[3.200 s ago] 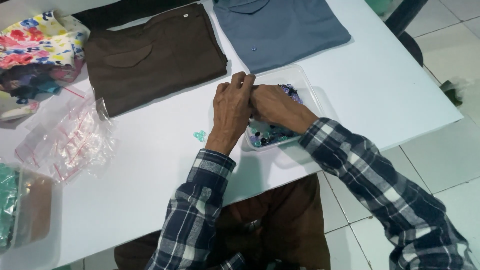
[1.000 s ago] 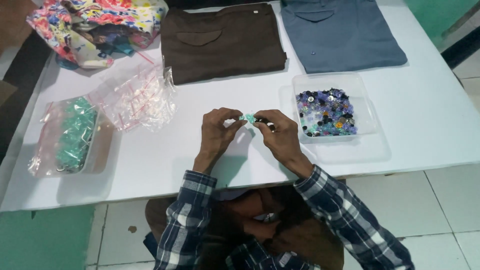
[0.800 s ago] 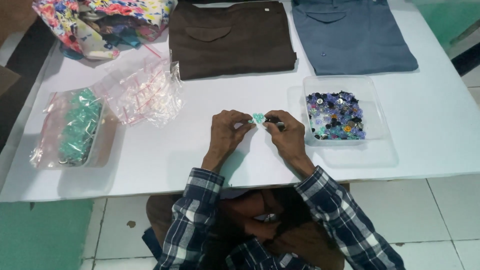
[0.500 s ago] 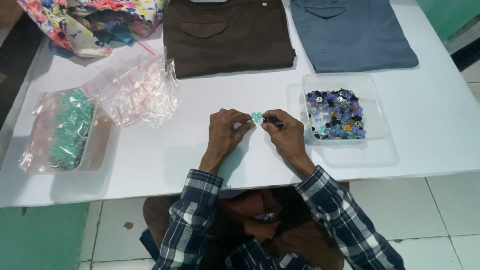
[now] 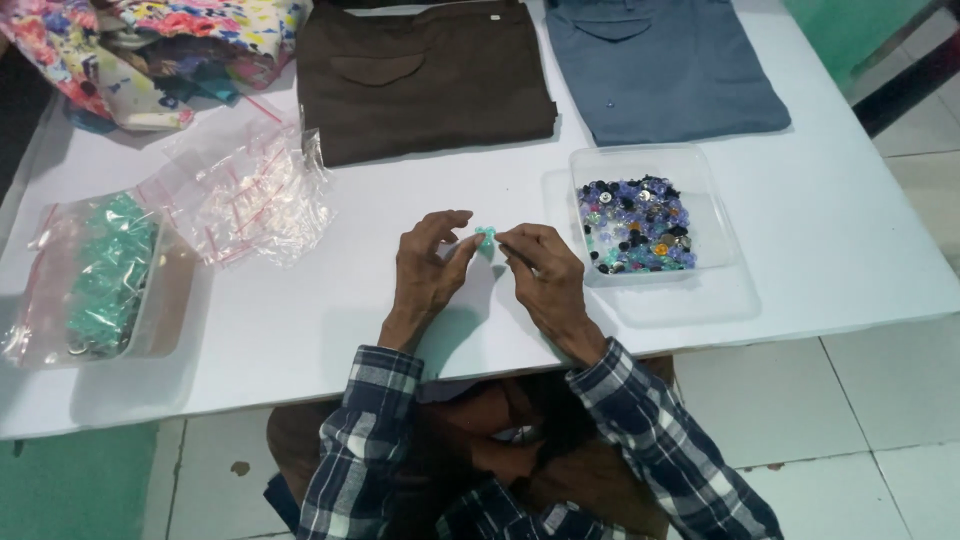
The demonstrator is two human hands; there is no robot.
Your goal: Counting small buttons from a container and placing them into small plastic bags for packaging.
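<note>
White surface (image 5: 300, 340), seen from above. Left hand (image 5: 425, 270) and right hand (image 5: 540, 270): fingertips meet on one small teal button (image 5: 485, 236), pinched between them just above the surface. Clear plastic tray (image 5: 720, 230) of mixed buttons, blue, black and purple: just right of the right hand. Folded brown garment (image 5: 425, 75) and folded blue-grey garment (image 5: 660, 65): far edge. Heap of empty clear zip bags (image 5: 250, 190): left of the hands. Bagged tray of teal buttons (image 5: 105, 280): far left. Floral cloth (image 5: 150, 40): top left corner.

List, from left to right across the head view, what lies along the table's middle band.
Tub of green pieces → clear bags → left hand → small green piece → right hand → bead tray.
</note>
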